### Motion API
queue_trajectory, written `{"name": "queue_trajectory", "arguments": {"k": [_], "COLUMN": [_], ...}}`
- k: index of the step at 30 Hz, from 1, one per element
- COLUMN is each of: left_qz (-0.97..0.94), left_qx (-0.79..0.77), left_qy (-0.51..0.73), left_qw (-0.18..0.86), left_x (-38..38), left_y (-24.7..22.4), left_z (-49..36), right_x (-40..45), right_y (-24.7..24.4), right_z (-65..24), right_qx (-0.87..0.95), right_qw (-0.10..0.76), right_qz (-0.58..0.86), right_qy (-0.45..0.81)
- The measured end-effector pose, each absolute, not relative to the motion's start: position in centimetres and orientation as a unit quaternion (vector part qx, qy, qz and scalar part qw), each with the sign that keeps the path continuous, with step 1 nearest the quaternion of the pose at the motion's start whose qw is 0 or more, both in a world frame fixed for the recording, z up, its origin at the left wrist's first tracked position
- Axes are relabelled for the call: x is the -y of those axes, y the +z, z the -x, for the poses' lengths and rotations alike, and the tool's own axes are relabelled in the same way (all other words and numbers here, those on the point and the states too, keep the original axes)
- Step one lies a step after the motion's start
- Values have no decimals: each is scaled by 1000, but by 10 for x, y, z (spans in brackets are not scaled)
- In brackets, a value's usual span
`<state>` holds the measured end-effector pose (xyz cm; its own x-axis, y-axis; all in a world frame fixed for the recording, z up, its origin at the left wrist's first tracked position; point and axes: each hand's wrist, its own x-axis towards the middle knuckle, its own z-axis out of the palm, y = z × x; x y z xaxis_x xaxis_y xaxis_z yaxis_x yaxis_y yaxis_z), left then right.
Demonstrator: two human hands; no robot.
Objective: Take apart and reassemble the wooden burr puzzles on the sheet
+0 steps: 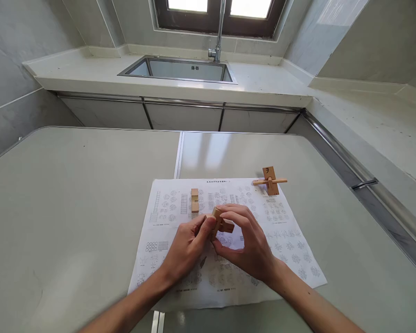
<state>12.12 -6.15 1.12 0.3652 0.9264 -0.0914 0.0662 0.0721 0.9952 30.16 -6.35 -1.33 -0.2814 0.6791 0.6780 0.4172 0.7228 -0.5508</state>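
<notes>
Above the middle of a printed sheet [145, 259], both my hands pinch small wooden puzzle pieces [216, 223] that cross each other. My left hand [189, 243] is closed on them, thumb on top. The thumb and fingertips of my right hand [247, 243] grip the upright piece from the right, and one block end sticks out between the hands. How the pieces join is partly hidden by my fingers. Just beyond, a notched wooden block [194, 200] lies on the sheet, apart from my hands.
At the sheet's far right corner lies a wooden piece [271, 181] made of a flat plate crossed by a round stick. The sheet lies on a pale table [72, 208] with a seam. Behind it stand a counter [263, 78], a sink [180, 78] and a faucet [217, 51].
</notes>
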Motion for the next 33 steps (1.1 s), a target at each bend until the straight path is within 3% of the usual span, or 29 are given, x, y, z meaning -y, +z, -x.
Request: {"name": "queue_trajectory", "arguments": {"k": [33], "left_qz": [-578], "left_qx": [-370], "left_qy": [316], "left_qw": [655], "left_x": [55], "left_y": [16], "left_z": [-115], "right_x": [65], "right_y": [-16], "right_z": [-302], "right_qx": [780], "right_qw": [487], "right_qz": [357], "right_qy": [164]}}
